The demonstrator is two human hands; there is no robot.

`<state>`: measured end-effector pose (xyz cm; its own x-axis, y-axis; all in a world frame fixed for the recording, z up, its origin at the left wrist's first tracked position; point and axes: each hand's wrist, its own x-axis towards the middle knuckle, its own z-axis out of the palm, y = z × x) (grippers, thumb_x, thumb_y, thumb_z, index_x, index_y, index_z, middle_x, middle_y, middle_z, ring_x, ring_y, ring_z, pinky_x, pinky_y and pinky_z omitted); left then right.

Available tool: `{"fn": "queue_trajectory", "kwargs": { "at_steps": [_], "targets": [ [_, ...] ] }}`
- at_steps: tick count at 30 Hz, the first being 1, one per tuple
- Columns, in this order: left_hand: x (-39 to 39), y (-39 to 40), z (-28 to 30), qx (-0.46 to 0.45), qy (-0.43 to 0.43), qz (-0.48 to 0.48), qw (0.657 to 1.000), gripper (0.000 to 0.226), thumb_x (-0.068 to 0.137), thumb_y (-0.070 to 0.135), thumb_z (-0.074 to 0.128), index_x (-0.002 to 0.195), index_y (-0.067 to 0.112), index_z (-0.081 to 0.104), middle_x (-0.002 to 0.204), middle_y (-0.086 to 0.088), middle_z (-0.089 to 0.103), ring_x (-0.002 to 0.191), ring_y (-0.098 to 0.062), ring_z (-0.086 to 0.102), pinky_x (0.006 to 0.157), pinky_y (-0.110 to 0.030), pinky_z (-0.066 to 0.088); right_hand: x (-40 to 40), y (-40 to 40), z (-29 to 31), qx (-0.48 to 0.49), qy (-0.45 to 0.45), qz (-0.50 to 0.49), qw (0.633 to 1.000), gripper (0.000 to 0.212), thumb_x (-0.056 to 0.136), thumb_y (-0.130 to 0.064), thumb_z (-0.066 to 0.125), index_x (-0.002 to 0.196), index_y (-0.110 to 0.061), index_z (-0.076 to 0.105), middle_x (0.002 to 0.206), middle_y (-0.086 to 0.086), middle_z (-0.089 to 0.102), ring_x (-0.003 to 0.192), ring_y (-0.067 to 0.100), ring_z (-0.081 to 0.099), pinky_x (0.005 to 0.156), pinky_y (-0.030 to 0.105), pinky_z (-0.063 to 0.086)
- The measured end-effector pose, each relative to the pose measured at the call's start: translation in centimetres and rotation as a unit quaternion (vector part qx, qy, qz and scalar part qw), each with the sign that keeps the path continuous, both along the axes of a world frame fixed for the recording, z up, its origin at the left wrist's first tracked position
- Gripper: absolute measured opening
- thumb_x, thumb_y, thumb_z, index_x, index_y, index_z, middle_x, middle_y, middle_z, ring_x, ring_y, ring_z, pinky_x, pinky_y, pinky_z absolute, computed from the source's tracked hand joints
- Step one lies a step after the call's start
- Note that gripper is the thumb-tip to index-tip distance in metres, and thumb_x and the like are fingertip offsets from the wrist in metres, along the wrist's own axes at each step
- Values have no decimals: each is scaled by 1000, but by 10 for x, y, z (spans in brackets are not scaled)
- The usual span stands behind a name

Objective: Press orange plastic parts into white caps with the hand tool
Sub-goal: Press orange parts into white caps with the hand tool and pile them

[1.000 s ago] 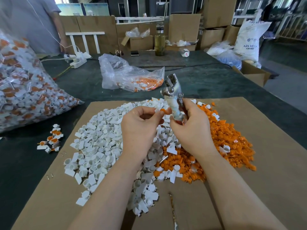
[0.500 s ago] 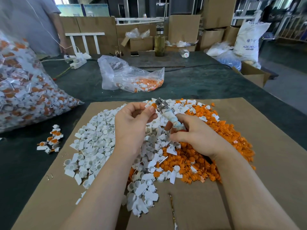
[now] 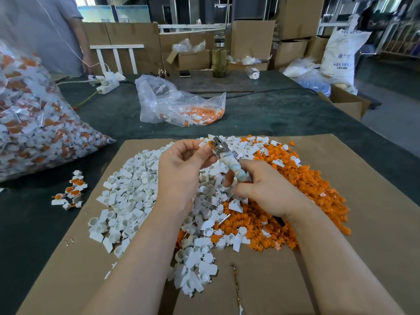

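Left hand [image 3: 181, 171]: raised over the white pile, thumb and fingers pinching a white cap [image 3: 203, 144] with an orange part [image 3: 209, 145] at its fingertips.
Right hand [image 3: 266, 189]: fingers curled round the wrapped handle of the hand tool [image 3: 229, 160], low over the seam where the two piles meet.
Hand tool: tilted, its metal head up and toward the left hand, touching the pinched cap (the exact seating of the orange piece is too small to tell).
White caps [image 3: 131, 198]: a loose heap under and outward of the left hand, running back toward the person between the forearms.
Orange parts [image 3: 316, 189]: a heap under and outward of the right hand, touching the white heap.
Cardboard sheet [image 3: 375, 223]: lies on the worktop [image 3: 272, 114] beneath both heaps and both forearms.
Finished pieces [image 3: 72, 189]: a small cluster well out beyond the left hand, off the cardboard.
Big filled bag [image 3: 34, 123]: far out past the left hand.
Smaller clear bag [image 3: 179, 103]: ahead of both hands, well apart.
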<state>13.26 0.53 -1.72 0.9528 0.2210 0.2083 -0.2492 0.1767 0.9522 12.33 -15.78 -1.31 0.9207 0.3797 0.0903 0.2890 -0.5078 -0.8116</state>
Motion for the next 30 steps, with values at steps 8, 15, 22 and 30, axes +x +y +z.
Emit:
{"fn": "queue_trajectory", "kwargs": {
  "at_steps": [8, 15, 22, 30],
  "targets": [
    [1, 1, 1, -14, -10, 0, 1000, 16, 88, -3, 65, 79, 10, 67, 64, 6, 70, 58, -6, 65, 64, -18, 55, 4, 2, -6, 5, -23, -14, 1000, 29, 84, 1, 56, 78, -27, 61, 61, -21, 59, 51, -2, 50, 48, 13, 36],
    [0, 14, 7, -86, 22, 20, 996, 9, 79, 9, 73, 87, 11, 70, 82, 0, 76, 78, -11, 73, 73, -20, 57, 5, 6, -9, -43, -84, -58, 994, 11, 82, -13, 65, 82, -22, 57, 73, -6, 59, 65, 12, 55, 58, 33, 45],
    [10, 78, 10, -465, 112, 216, 851, 9, 97, 13, 60, 101, 10, 66, 81, -6, 77, 80, -8, 75, 75, -25, 61, 12, -7, -13, -65, -157, -186, 968, 15, 85, -17, 61, 81, -26, 50, 68, -9, 54, 56, 10, 49, 50, 25, 31],
    [16, 102, -1, -585, 95, 263, 761, 36, 107, 15, 35, 139, 4, 48, 105, -12, 71, 72, -16, 70, 77, -29, 61, 17, -13, -17, -113, -160, -262, 945, 26, 83, -24, 63, 72, -32, 41, 64, -9, 53, 54, 8, 49, 47, 25, 28]
  ]
}}
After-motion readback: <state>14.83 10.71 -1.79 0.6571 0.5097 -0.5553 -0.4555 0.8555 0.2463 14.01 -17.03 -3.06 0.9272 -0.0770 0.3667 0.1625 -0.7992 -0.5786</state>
